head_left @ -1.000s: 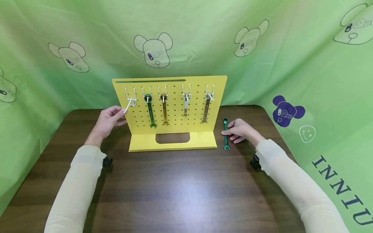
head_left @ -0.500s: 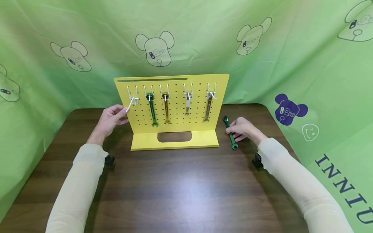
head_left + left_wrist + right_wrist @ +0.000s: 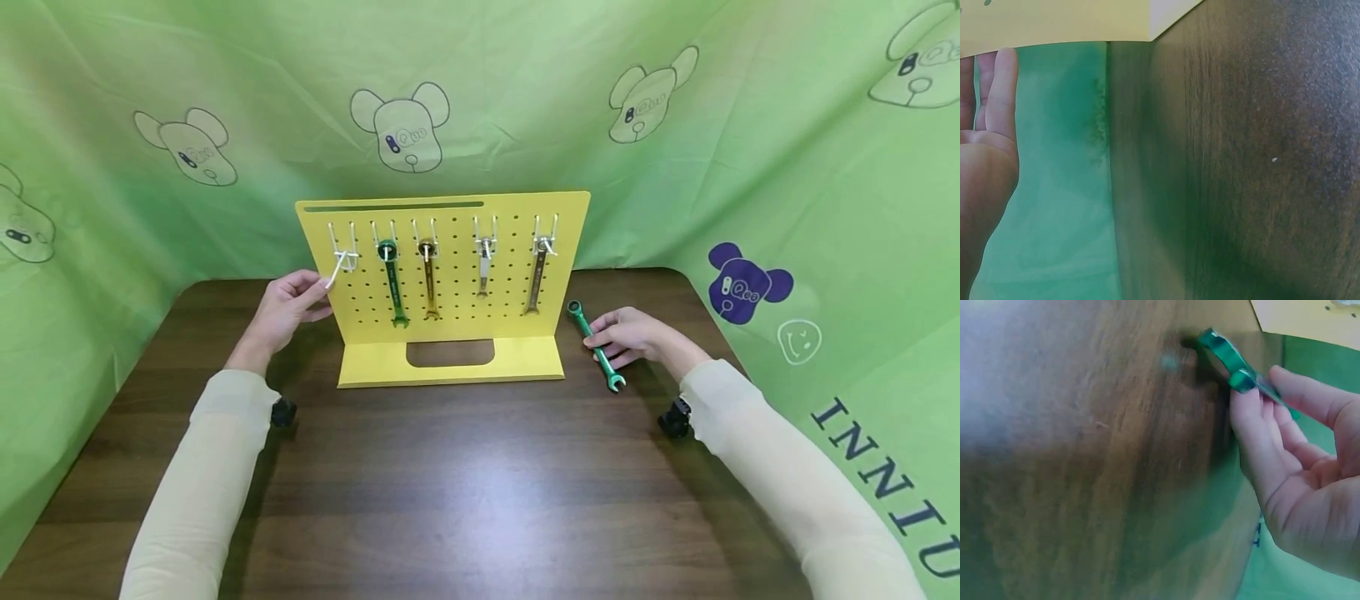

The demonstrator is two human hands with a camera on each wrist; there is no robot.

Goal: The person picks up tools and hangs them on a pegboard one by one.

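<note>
A green combination wrench [image 3: 597, 348] is pinched between the thumb and fingers of my right hand [image 3: 628, 335], right of the yellow pegboard [image 3: 468, 310]. In the right wrist view its open-ended jaw stands clear of the fingers. My left hand [image 3: 283, 310] is at the board's left edge, thumb and finger on the tip of a white hook [image 3: 341, 265]; in the left wrist view the board hides its fingertips. On other hooks hang a green wrench [image 3: 393, 287], a gold-brown wrench [image 3: 430, 283], a short silver wrench [image 3: 483, 271] and a longer grey wrench [image 3: 537, 279].
The board stands upright on its yellow base [image 3: 367, 367], which has an oblong cutout. Beneath is a dark wooden table [image 3: 450, 483]. A green curtain [image 3: 510, 117] with printed bear heads hangs behind and at both sides.
The green wrench has gone from upright in view to slanted, its open end swinging right, and has lifted with my right hand, which shifted slightly right. My left hand keeps its place on the hook.
</note>
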